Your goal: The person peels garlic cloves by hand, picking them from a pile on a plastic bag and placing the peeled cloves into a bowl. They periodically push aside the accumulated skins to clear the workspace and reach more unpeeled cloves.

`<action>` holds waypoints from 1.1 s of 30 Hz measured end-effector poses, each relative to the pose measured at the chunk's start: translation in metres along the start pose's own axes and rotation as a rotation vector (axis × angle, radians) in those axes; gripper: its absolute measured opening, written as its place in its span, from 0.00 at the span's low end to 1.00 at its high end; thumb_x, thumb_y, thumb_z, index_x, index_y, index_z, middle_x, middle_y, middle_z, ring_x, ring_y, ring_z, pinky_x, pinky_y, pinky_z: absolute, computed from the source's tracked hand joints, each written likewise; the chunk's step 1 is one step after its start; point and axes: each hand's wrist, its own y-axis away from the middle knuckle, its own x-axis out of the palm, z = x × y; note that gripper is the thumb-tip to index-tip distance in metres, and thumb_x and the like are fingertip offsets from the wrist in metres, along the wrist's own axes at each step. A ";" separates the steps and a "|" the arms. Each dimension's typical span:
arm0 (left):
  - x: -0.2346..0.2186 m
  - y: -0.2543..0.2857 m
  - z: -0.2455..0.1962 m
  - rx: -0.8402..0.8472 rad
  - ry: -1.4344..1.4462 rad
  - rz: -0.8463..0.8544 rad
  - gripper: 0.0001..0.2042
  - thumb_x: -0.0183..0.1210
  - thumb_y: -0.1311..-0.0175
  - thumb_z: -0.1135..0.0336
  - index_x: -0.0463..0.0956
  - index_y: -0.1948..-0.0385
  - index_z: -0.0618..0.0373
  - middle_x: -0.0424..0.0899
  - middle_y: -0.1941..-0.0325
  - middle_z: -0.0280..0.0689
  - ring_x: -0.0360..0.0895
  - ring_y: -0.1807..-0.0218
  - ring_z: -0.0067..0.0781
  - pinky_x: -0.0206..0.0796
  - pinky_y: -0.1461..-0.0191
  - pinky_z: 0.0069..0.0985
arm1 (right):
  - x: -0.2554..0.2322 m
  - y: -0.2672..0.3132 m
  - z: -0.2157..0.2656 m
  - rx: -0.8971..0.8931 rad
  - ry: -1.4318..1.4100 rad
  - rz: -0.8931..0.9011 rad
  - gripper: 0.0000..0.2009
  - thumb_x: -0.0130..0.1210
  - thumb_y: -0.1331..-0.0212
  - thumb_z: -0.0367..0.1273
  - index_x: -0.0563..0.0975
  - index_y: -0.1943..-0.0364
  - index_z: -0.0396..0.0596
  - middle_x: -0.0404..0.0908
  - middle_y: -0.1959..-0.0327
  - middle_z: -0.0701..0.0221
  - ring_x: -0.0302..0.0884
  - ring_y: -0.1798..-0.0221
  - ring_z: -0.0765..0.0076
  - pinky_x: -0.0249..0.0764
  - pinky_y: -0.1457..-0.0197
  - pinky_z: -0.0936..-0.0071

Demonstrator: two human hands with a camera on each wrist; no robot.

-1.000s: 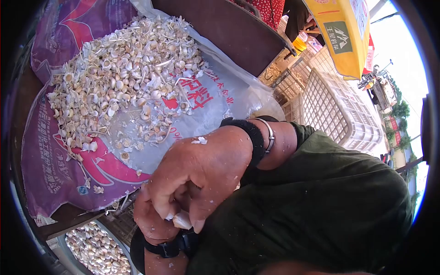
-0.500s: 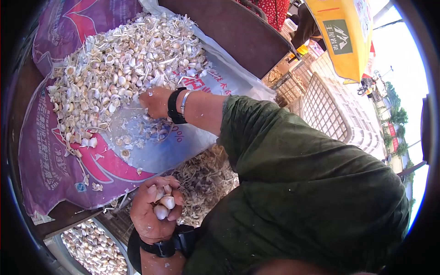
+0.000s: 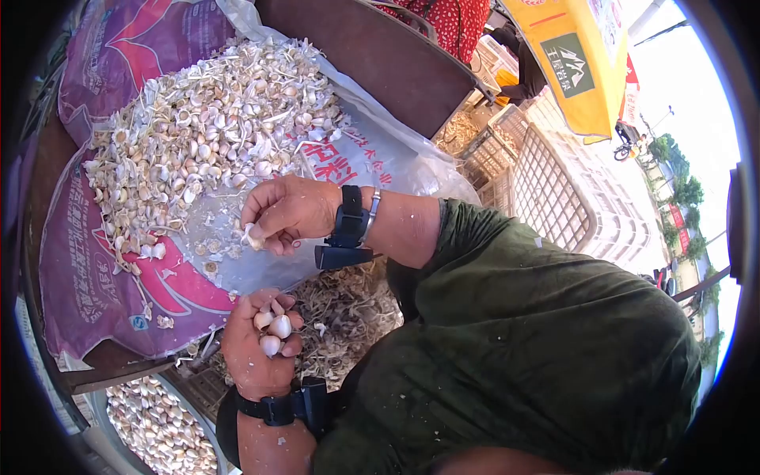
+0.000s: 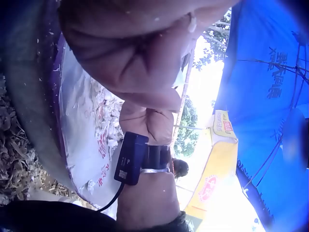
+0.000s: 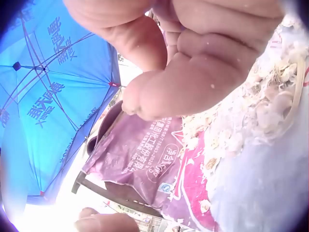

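Note:
In the head view my left hand [image 3: 247,348], palm up, cups a few garlic cloves [image 3: 279,325] in its curled fingers. Just above it, my right hand [image 3: 297,212] pinches a pale garlic clove [image 3: 254,236] between thumb and fingers, over the sack's near side. A large heap of loose cloves and papery skins [image 3: 210,142] covers the purple and white printed sack [image 3: 87,297]. The left wrist view shows the left palm [image 4: 130,53] from close by, its cloves hidden. From the right wrist, the curled right fingers [image 5: 207,72] hide the pinched clove.
At the lower left stands a basin [image 3: 207,423] of cleaner cloves. Dry skins [image 3: 348,317] lie below, between the sack and my dark green clothing [image 3: 538,332]. Plastic crates [image 3: 554,190], a brown board [image 3: 372,63] and a yellow umbrella [image 3: 566,71] are beyond.
One second ago the right hand covered the left. It reached into the heap half a second ago, and now has drawn back toward the left hand with a clove. The left hand still holds its cloves.

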 end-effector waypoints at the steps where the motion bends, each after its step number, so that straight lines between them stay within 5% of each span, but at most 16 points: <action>1: 0.008 0.001 -0.001 -0.030 0.002 -0.066 0.18 0.45 0.29 0.53 0.74 0.62 0.61 0.78 0.63 0.42 0.78 0.70 0.32 0.60 0.83 0.20 | 0.012 0.009 0.005 0.001 0.000 0.000 0.09 0.58 0.44 0.25 0.77 0.59 0.40 0.80 0.77 0.69 0.78 0.78 0.75 0.72 0.78 0.78; 3: 0.013 0.003 0.000 -0.064 0.005 -0.133 0.19 0.45 0.29 0.51 0.74 0.62 0.61 0.78 0.63 0.42 0.78 0.70 0.33 0.60 0.83 0.20 | 0.028 0.024 0.013 -0.076 0.355 0.188 0.08 0.57 0.41 0.26 0.77 0.59 0.40 0.80 0.77 0.70 0.77 0.79 0.78 0.70 0.78 0.79; 5: 0.012 0.002 0.001 -0.080 0.041 -0.045 0.20 0.45 0.30 0.50 0.74 0.63 0.60 0.78 0.63 0.42 0.77 0.71 0.33 0.60 0.83 0.19 | 0.018 0.012 0.010 -0.095 0.421 0.163 0.07 0.54 0.39 0.27 0.77 0.60 0.40 0.80 0.77 0.70 0.76 0.79 0.80 0.70 0.78 0.80; 7: 0.005 0.002 0.002 -0.082 0.057 0.028 0.19 0.45 0.29 0.51 0.74 0.63 0.60 0.77 0.62 0.43 0.77 0.70 0.34 0.61 0.83 0.20 | 0.006 -0.005 0.018 -0.100 0.669 -0.095 0.06 0.52 0.41 0.25 0.78 0.62 0.40 0.80 0.77 0.70 0.78 0.79 0.79 0.72 0.76 0.79; 10: -0.003 0.001 0.002 -0.087 0.079 0.120 0.16 0.45 0.29 0.54 0.73 0.63 0.59 0.77 0.61 0.44 0.76 0.68 0.36 0.62 0.83 0.20 | -0.029 -0.059 -0.004 -0.136 0.848 -0.170 0.07 0.50 0.44 0.24 0.79 0.64 0.41 0.82 0.74 0.66 0.81 0.75 0.71 0.76 0.70 0.73; 12: -0.004 0.001 0.000 -0.086 0.085 0.137 0.15 0.47 0.30 0.56 0.73 0.64 0.59 0.77 0.61 0.43 0.76 0.68 0.35 0.62 0.82 0.20 | -0.048 -0.095 -0.019 -0.328 1.510 -0.178 0.09 0.51 0.47 0.25 0.80 0.64 0.41 0.83 0.68 0.62 0.84 0.65 0.58 0.78 0.60 0.66; 13: -0.001 0.002 0.000 -0.076 0.082 0.098 0.13 0.49 0.32 0.57 0.74 0.66 0.58 0.78 0.62 0.43 0.77 0.69 0.34 0.61 0.83 0.19 | -0.054 -0.111 -0.025 -0.329 1.509 -0.174 0.09 0.51 0.47 0.25 0.80 0.64 0.41 0.83 0.68 0.62 0.84 0.65 0.58 0.78 0.60 0.66; 15: 0.000 0.003 -0.002 -0.066 0.081 0.056 0.12 0.51 0.33 0.59 0.74 0.68 0.58 0.79 0.62 0.43 0.78 0.70 0.33 0.60 0.83 0.19 | -0.060 -0.131 -0.034 -0.191 1.936 0.046 0.10 0.52 0.48 0.29 0.80 0.64 0.40 0.83 0.63 0.57 0.82 0.57 0.49 0.77 0.53 0.61; 16: 0.000 0.003 -0.003 -0.058 0.066 0.039 0.11 0.51 0.33 0.59 0.74 0.68 0.58 0.79 0.63 0.42 0.78 0.70 0.32 0.59 0.83 0.19 | -0.035 -0.113 -0.016 -0.012 1.767 -0.110 0.11 0.52 0.48 0.30 0.80 0.63 0.40 0.83 0.61 0.56 0.81 0.56 0.47 0.77 0.51 0.60; 22: -0.008 0.001 0.000 -0.011 0.039 0.042 0.11 0.50 0.32 0.59 0.74 0.68 0.57 0.79 0.63 0.41 0.78 0.70 0.31 0.59 0.83 0.18 | -0.043 -0.103 -0.009 0.048 1.760 -0.082 0.15 0.54 0.52 0.31 0.79 0.59 0.39 0.84 0.61 0.58 0.81 0.55 0.49 0.76 0.50 0.61; 23: -0.008 0.001 0.001 0.005 0.039 0.033 0.11 0.50 0.32 0.60 0.74 0.68 0.57 0.79 0.63 0.41 0.78 0.70 0.31 0.59 0.83 0.18 | -0.056 -0.104 -0.016 0.027 1.615 -0.154 0.16 0.56 0.52 0.29 0.78 0.57 0.39 0.84 0.65 0.59 0.84 0.58 0.55 0.79 0.55 0.63; 25: -0.010 0.000 0.002 0.004 0.040 0.037 0.11 0.49 0.31 0.60 0.73 0.68 0.57 0.79 0.63 0.41 0.78 0.70 0.30 0.59 0.83 0.18 | -0.054 -0.072 -0.006 0.146 0.666 -0.221 0.15 0.57 0.50 0.26 0.76 0.55 0.38 0.82 0.69 0.61 0.84 0.65 0.62 0.81 0.62 0.67; 26: -0.011 -0.001 0.003 0.000 0.041 0.040 0.11 0.49 0.31 0.60 0.73 0.68 0.58 0.79 0.64 0.41 0.78 0.71 0.30 0.59 0.83 0.18 | -0.052 -0.061 -0.005 0.143 0.667 -0.225 0.15 0.57 0.50 0.26 0.76 0.55 0.38 0.82 0.69 0.61 0.84 0.65 0.62 0.81 0.62 0.67; 28: -0.013 -0.003 0.006 0.006 0.030 0.051 0.12 0.48 0.30 0.59 0.73 0.68 0.57 0.79 0.64 0.41 0.79 0.71 0.30 0.60 0.84 0.18 | -0.044 -0.041 -0.007 0.057 0.196 -0.059 0.14 0.56 0.47 0.22 0.75 0.54 0.37 0.81 0.71 0.63 0.83 0.70 0.67 0.81 0.68 0.72; 33: -0.005 0.002 0.010 -0.010 0.033 0.011 0.15 0.45 0.28 0.55 0.73 0.67 0.57 0.79 0.64 0.41 0.80 0.71 0.31 0.60 0.84 0.19 | 0.011 0.006 0.000 -0.016 0.245 0.199 0.13 0.58 0.45 0.23 0.76 0.55 0.36 0.82 0.69 0.65 0.83 0.70 0.71 0.79 0.70 0.76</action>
